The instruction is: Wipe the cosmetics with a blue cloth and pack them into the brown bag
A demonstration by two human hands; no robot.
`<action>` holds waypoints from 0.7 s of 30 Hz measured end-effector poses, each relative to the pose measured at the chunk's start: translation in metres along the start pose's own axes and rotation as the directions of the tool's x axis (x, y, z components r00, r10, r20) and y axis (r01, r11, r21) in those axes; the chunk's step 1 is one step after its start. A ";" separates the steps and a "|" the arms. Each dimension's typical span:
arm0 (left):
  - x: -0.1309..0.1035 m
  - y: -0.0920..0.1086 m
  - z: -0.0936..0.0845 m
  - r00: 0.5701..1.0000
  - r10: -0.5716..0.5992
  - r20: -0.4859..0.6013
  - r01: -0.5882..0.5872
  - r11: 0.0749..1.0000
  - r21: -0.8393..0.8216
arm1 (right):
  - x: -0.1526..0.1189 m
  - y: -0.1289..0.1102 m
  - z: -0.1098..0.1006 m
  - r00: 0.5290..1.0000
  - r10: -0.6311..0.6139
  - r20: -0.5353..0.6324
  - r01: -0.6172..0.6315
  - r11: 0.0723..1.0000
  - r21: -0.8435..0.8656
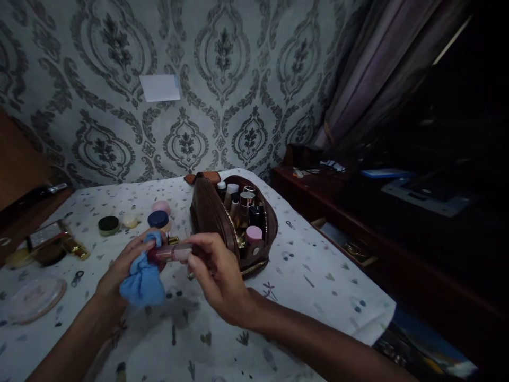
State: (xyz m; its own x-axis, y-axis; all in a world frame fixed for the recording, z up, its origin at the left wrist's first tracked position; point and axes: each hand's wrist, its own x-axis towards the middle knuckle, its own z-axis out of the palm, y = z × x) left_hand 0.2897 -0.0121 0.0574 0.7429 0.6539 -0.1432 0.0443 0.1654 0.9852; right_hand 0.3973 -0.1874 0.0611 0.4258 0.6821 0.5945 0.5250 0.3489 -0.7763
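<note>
A blue cloth is bunched in my left hand, its upper part around the dark end of a small clear and pink tube. The fingers of my right hand pinch the tube's pale end. Just behind my right hand stands an open brown bag holding several bottles and a pink-capped jar. Near my left hand are a jar with a dark blue lid, a pink round item and a small gold item.
A patterned white cloth covers the table. At the left lie a dark-lidded jar, a cream jar, a round pale case, an open palette and a gold tube. A partly open drawer is at right.
</note>
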 end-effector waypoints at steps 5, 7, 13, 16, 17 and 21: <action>-0.017 0.019 0.037 0.977 0.172 0.129 -0.193 0.966 0.173 | 0.006 -0.019 -0.038 0.997 0.031 -0.070 -0.031 1.000 0.005; -0.024 0.026 0.049 0.928 0.291 0.235 -0.362 0.857 0.368 | 0.012 -0.024 -0.054 0.990 0.030 -0.138 -0.032 0.999 -0.013; -0.031 0.027 0.078 0.612 0.463 0.642 -0.742 0.055 0.668 | 0.031 -0.021 -0.094 0.944 -0.053 -0.324 -0.024 0.973 -0.228; -0.029 0.014 0.080 0.510 0.513 0.691 -0.672 -0.265 0.692 | 0.032 -0.012 -0.104 0.965 -0.056 -0.255 -0.042 0.931 -0.362; -0.029 0.011 0.079 0.477 0.528 0.702 -0.657 -0.316 0.684 | 0.032 -0.010 -0.107 0.973 -0.063 -0.223 -0.034 0.913 -0.408; -0.029 0.004 0.072 0.388 0.566 0.728 -0.672 -0.367 0.643 | 0.033 -0.008 -0.115 0.981 -0.150 -0.121 0.055 0.822 -0.567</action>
State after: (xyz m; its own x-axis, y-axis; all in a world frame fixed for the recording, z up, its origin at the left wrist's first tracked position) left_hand 0.3165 -0.0834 0.0725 0.7993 -0.1899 0.5702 -0.0857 -0.9751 -0.2045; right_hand 0.4919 -0.2423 0.1113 0.4285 0.5392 0.7250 0.8730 -0.0402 -0.4860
